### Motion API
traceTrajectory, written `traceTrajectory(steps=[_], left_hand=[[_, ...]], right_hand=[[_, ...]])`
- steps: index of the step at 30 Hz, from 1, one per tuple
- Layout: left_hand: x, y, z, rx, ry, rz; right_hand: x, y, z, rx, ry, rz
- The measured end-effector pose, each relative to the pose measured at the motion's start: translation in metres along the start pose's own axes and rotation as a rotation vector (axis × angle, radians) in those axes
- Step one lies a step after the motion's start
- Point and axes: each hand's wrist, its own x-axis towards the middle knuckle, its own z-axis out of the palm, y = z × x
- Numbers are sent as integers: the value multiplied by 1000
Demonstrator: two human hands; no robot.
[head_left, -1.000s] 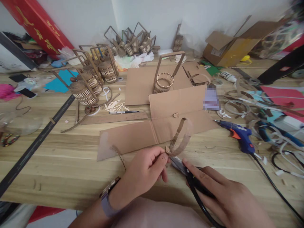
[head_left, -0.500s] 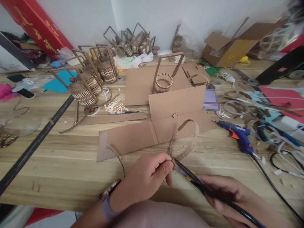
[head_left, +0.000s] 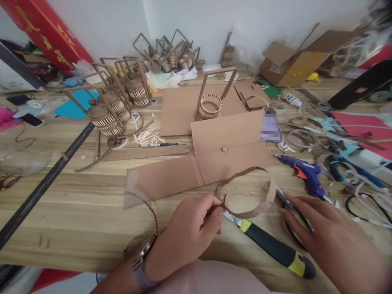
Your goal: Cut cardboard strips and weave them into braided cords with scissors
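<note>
My left hand [head_left: 190,232], a watch on its wrist, pinches the crossed ends of a brown corrugated cardboard strip [head_left: 248,212] that curls into a ring lying on the wooden table [head_left: 76,212]. A second length of strip trails back beside the wrist. Just beneath the ring lies a utility knife [head_left: 272,247] with a black and yellow handle, untouched. My right hand [head_left: 330,241] is blurred, its fingers stretched out over a pair of black-handled scissors [head_left: 286,202] at the ring's right side.
A flat cardboard sheet [head_left: 183,175] lies behind the ring. A blue glue gun [head_left: 306,173] with its cord is at right, among strips and rings. Small cardboard baskets [head_left: 107,118] stand at back left, one basket [head_left: 211,104] at centre, a box [head_left: 294,61] behind.
The strip has opened from a narrow upright loop into a wide flat ring. My right hand has put down the knife and moved right onto the scissors.
</note>
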Motion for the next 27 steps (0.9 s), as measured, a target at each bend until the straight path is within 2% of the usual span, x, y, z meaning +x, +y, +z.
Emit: traceTrajectory(steps=[2, 5, 7, 16, 20, 24, 27], left_hand=[[0, 3, 1, 23, 2, 27], [-2, 5, 2, 78, -3, 91], [-4, 4, 2, 124, -1, 145], [-8, 2, 3, 255, 21, 320], [-8, 3, 1, 228, 14, 357], [-8, 3, 0, 151, -11, 354], [-7, 3, -1, 121, -1, 289]], right_hand=[[3, -38, 3, 134, -43, -138], [6, -81, 9, 340, -86, -166], [8, -95, 14, 411, -73, -152], [12, -102, 13, 551, -47, -13], [18, -109, 13, 719, -13, 65], [21, -111, 15, 876, -26, 111], [17, -108, 18, 740, 33, 33]])
